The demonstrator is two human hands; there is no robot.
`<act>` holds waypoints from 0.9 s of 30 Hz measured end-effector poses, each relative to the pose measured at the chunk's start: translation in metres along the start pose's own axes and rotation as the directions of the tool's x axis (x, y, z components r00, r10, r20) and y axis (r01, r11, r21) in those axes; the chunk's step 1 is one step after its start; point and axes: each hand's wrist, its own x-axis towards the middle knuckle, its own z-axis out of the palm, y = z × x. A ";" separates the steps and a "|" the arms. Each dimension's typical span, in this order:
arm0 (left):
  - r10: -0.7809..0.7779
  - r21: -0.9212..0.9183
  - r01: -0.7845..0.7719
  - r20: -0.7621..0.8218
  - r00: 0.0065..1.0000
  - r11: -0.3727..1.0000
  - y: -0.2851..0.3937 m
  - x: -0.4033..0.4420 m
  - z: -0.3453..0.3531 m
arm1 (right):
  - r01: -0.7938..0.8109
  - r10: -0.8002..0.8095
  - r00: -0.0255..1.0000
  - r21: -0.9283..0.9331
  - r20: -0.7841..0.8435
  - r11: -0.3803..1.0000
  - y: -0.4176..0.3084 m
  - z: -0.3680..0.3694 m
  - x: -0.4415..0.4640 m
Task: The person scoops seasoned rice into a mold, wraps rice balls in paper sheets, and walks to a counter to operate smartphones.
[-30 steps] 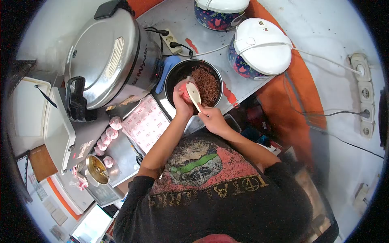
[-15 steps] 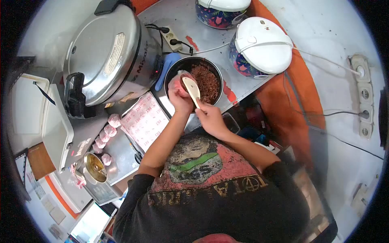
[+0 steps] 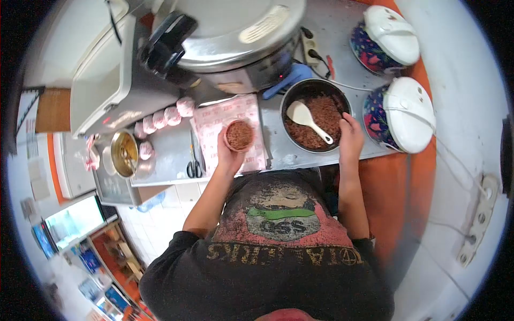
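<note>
My left hand (image 3: pixel 230 160) is wrapped round a small pink-rimmed cup (image 3: pixel 227 140) filled to the top with reddish-brown rice (image 3: pixel 239 135). It is held above a stack of pink-printed wrapping paper (image 3: pixel 210 115). At the right rim of a dark round pot (image 3: pixel 284 120), my right hand (image 3: pixel 351 140) has its fingers curled over the edge. More of the rice (image 3: pixel 324 109) fills the pot. A cream rice paddle (image 3: pixel 301 113) lies on it, with its handle pointing towards the front right.
A large steel rice cooker (image 3: pixel 230 59) stands behind the paper. Several pink wrapped bundles (image 3: pixel 172 115), scissors (image 3: pixel 194 168) and a metal bowl (image 3: pixel 125 154) of yellowish food are on the left. Two flowered containers with white lids (image 3: pixel 409 115), a blue utensil (image 3: pixel 289 80) and a power strip (image 3: pixel 309 47) occupy the right side.
My left hand has carried the cup from over the pot to above the paper. My right hand has let go of the paddle, now in the pot, and moved to the rim. The view has shifted left.
</note>
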 end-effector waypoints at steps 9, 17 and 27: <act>0.119 0.756 -0.453 0.564 0.817 -0.473 0.045 -0.009 -0.077 | 0.135 -0.082 0.910 -0.104 0.406 0.985 -0.014 0.115 -0.072; 0.078 0.745 -0.218 0.340 0.937 -0.631 0.086 -0.021 -0.124 | 0.760 -0.297 0.577 -0.366 0.761 0.537 0.027 0.275 -0.157; 0.039 0.609 -0.223 0.385 0.922 -0.761 0.103 -0.009 -0.115 | 0.643 -0.144 0.679 -0.489 0.720 0.590 -0.016 0.275 -0.154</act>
